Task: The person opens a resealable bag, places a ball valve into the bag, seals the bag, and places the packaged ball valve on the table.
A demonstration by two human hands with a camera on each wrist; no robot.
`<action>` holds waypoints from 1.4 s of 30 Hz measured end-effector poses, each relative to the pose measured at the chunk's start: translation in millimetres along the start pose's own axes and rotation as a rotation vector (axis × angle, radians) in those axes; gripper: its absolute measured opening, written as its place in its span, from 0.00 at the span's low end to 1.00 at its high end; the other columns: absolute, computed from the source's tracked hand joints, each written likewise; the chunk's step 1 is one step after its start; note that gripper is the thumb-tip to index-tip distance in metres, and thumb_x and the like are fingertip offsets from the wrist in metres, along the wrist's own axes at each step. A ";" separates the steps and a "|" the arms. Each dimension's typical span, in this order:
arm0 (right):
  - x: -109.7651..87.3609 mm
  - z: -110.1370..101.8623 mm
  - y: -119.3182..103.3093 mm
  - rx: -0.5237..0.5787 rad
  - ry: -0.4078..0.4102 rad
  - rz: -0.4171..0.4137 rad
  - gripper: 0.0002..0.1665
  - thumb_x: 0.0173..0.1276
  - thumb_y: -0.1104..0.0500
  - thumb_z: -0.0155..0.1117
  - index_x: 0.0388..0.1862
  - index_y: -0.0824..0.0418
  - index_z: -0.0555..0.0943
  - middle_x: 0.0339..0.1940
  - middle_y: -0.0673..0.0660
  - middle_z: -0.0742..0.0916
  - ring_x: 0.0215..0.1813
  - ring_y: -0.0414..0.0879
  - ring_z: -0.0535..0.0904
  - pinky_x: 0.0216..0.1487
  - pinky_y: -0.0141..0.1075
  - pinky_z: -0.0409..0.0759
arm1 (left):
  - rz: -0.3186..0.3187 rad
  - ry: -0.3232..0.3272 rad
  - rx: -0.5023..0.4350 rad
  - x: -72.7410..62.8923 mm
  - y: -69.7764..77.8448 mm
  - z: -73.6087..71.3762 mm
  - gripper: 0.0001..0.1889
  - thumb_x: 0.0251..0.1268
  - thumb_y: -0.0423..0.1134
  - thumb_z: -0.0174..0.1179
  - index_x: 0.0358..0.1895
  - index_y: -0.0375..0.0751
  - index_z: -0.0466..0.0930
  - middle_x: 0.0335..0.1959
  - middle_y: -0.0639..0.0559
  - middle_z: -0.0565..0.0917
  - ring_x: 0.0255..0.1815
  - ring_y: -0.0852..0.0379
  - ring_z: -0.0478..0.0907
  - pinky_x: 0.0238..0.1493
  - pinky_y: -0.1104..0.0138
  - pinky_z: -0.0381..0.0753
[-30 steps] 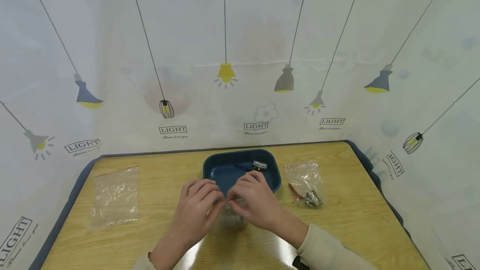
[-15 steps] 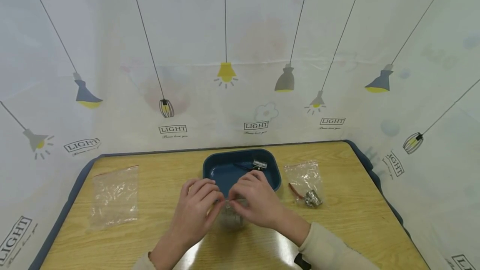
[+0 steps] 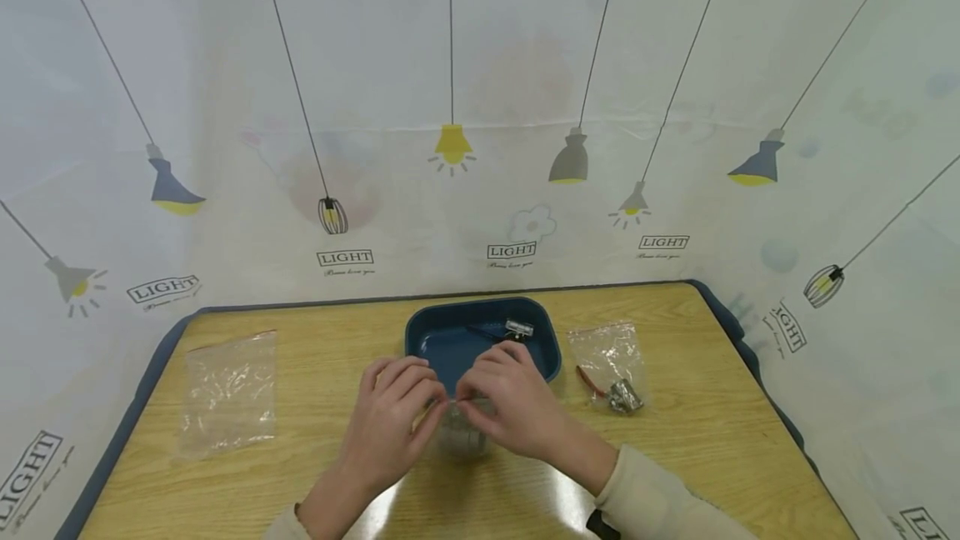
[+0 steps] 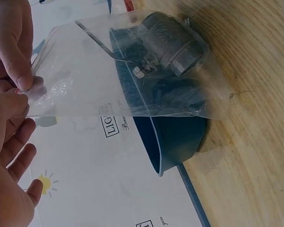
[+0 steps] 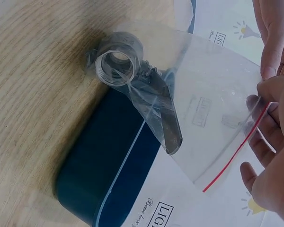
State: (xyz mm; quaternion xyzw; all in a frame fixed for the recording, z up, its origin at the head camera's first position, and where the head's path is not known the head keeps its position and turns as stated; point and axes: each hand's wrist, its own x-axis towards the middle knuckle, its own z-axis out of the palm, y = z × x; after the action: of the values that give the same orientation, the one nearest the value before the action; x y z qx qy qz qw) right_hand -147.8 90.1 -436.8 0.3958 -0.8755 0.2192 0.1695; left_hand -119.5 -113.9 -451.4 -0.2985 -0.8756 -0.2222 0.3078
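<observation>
A clear zip bag with a red seal line [image 5: 227, 161] hangs upright between my two hands, in front of the blue tray. My left hand [image 3: 393, 415] pinches its top edge between thumb and forefinger. Close beside it, my right hand [image 3: 517, 407] pinches the same edge, the two sets of fingertips almost meeting. In the bottom of the bag lies a grey metal ball valve [image 4: 168, 42], its threaded opening and long flat lever [image 5: 168, 113] showing through the plastic. From the head view, the bag [image 3: 461, 438] is partly hidden under my fingers.
The blue tray [image 3: 431, 307] stands behind my hands with a metal valve [image 3: 519, 329] inside. To its right lies another clear bag [image 3: 611, 348] holding a valve with a red handle [image 3: 591, 382]. A flat clear bag [image 3: 228, 394] lies on the table's left side.
</observation>
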 end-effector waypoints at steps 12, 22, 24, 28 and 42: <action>0.3 2.1 -3.9 0.029 0.039 0.001 0.03 0.63 0.53 0.69 0.32 0.43 0.83 0.31 0.37 0.84 0.46 0.37 0.77 0.62 0.45 0.68 | 0.028 0.030 0.000 0.9 1.2 -3.0 0.04 0.52 0.42 0.71 0.28 0.51 0.84 0.32 0.59 0.84 0.52 0.54 0.78 0.60 0.54 0.66; -1.8 2.1 -3.7 0.048 0.048 0.012 0.05 0.61 0.53 0.71 0.31 0.44 0.81 0.31 0.38 0.85 0.44 0.37 0.77 0.60 0.46 0.69 | 0.073 0.116 -0.002 1.2 -1.1 -6.6 0.03 0.55 0.41 0.67 0.28 0.49 0.83 0.32 0.57 0.84 0.50 0.53 0.78 0.58 0.54 0.66; -2.2 2.1 -2.9 0.049 0.027 0.021 0.05 0.62 0.53 0.70 0.31 0.44 0.81 0.31 0.38 0.85 0.45 0.37 0.77 0.60 0.46 0.69 | 0.078 0.129 -0.005 0.9 -2.3 -6.9 0.03 0.55 0.41 0.66 0.28 0.49 0.83 0.33 0.57 0.84 0.50 0.53 0.79 0.58 0.54 0.67; -2.6 3.5 -2.2 0.050 0.006 0.023 0.04 0.63 0.53 0.69 0.31 0.44 0.81 0.31 0.38 0.85 0.45 0.37 0.78 0.59 0.46 0.69 | 0.080 0.112 -0.004 0.0 -3.3 -7.4 0.02 0.56 0.41 0.65 0.29 0.49 0.82 0.33 0.57 0.84 0.50 0.52 0.79 0.58 0.54 0.67; -3.6 5.7 -2.0 0.039 -0.006 0.063 0.05 0.62 0.53 0.70 0.32 0.44 0.80 0.32 0.38 0.85 0.44 0.36 0.77 0.59 0.47 0.70 | 0.055 0.113 -0.006 -1.8 -4.3 -6.0 0.14 0.72 0.47 0.54 0.30 0.49 0.83 0.35 0.56 0.84 0.50 0.53 0.78 0.58 0.54 0.66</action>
State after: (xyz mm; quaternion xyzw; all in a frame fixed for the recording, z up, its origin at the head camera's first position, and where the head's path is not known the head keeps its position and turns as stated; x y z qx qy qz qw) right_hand -144.7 88.2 -442.7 0.3720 -0.8836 0.2401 0.1522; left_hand -118.8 -121.1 -449.2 -0.3106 -0.8476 -0.2329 0.3619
